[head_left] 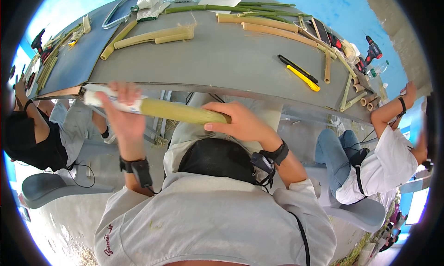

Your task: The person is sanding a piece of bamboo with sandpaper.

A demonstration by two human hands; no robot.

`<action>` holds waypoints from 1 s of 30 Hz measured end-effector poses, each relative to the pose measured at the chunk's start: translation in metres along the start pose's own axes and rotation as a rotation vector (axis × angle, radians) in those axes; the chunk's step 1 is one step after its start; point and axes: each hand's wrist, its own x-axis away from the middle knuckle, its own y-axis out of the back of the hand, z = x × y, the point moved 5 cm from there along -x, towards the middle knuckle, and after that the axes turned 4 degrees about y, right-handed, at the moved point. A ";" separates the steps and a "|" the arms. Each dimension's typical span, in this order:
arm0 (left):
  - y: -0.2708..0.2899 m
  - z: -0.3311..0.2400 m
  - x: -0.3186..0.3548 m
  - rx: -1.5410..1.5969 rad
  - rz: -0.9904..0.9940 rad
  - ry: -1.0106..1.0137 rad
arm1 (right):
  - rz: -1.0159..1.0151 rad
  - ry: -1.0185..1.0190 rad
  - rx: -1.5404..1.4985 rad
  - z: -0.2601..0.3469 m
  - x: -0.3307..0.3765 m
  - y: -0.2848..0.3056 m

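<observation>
Flat grey tabletop (203,58); left fingers (126,91) clasp white wrap (135,107) over round bamboo (171,111); right fingers (222,107) grip its end.

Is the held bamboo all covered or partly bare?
Partly bare: the bamboo shows yellow-green between the left hand and right hand; a white sheet covers its left part.

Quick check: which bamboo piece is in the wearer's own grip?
The thick yellow-green bamboo tube, its right end in the right hand, the left hand on the white material at its left end; the tan bamboo lengths lie unheld on the grey table.
</observation>
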 end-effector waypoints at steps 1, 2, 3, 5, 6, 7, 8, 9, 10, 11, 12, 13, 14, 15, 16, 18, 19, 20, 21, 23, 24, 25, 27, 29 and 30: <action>-0.003 0.009 0.002 -0.021 0.029 0.045 | -0.002 -0.011 -0.005 0.001 -0.003 -0.005; -0.010 0.020 0.005 -0.072 0.121 0.104 | -0.004 -0.020 -0.007 0.002 -0.006 -0.010; -0.010 0.024 0.006 -0.052 0.092 0.084 | -0.010 0.028 -0.032 0.006 -0.009 -0.013; -0.015 0.029 0.007 -0.140 0.144 0.150 | -0.026 0.013 0.003 0.006 -0.010 -0.014; -0.012 0.020 0.005 -0.074 0.112 0.061 | -0.037 0.062 -0.008 0.008 -0.009 -0.012; -0.008 0.009 0.002 -0.053 0.112 0.014 | -0.029 0.025 0.024 0.006 -0.007 -0.009; -0.002 -0.003 -0.001 0.000 0.061 -0.073 | -0.020 0.018 0.039 0.005 -0.004 -0.004; -0.002 -0.009 -0.003 -0.021 0.090 -0.050 | 0.001 -0.041 0.069 0.002 0.000 0.000; 0.001 -0.016 -0.004 0.013 0.049 -0.094 | -0.003 0.011 0.068 0.005 0.001 0.004; 0.005 -0.020 -0.004 0.074 -0.014 -0.162 | 0.004 0.007 0.078 0.005 0.003 0.005; 0.005 -0.019 -0.004 0.133 0.012 -0.158 | 0.027 -0.080 0.113 0.001 0.003 0.005; 0.003 -0.011 -0.003 0.058 0.025 -0.075 | 0.006 -0.010 0.098 0.006 0.002 0.004; 0.003 -0.003 -0.002 0.006 0.026 -0.020 | 0.002 -0.019 0.112 0.006 0.000 0.001; 0.000 0.007 0.000 -0.072 0.054 0.059 | -0.005 -0.027 0.128 0.007 -0.002 -0.002; 0.000 0.013 0.002 0.007 0.054 0.066 | -0.005 -0.012 0.112 0.009 -0.004 -0.007; -0.005 0.027 0.006 -0.011 0.153 0.216 | -0.003 0.058 0.051 0.013 -0.005 -0.014; -0.007 0.023 0.007 0.045 0.199 0.146 | 0.004 0.037 0.083 0.012 -0.005 -0.015; -0.010 0.019 0.007 0.029 0.265 0.113 | 0.010 0.053 0.086 0.012 -0.003 -0.015; -0.010 0.013 0.007 0.047 0.277 0.075 | 0.007 0.072 0.084 0.012 -0.001 -0.014; -0.010 0.005 0.007 0.088 0.312 0.040 | 0.031 0.067 0.095 0.010 0.004 -0.010; -0.012 0.003 0.007 0.069 0.337 0.038 | 0.072 0.009 0.125 0.006 0.005 -0.010; -0.011 0.000 0.007 0.148 0.334 0.006 | 0.056 0.060 0.102 0.009 0.005 -0.009; -0.012 0.007 0.008 0.083 0.317 0.073 | 0.097 0.009 0.135 0.006 0.003 -0.012; -0.018 0.017 0.010 0.064 0.348 0.121 | 0.084 0.030 0.044 0.008 -0.002 -0.016; -0.021 0.024 0.011 0.007 0.395 0.165 | 0.079 0.021 0.012 0.009 -0.004 -0.018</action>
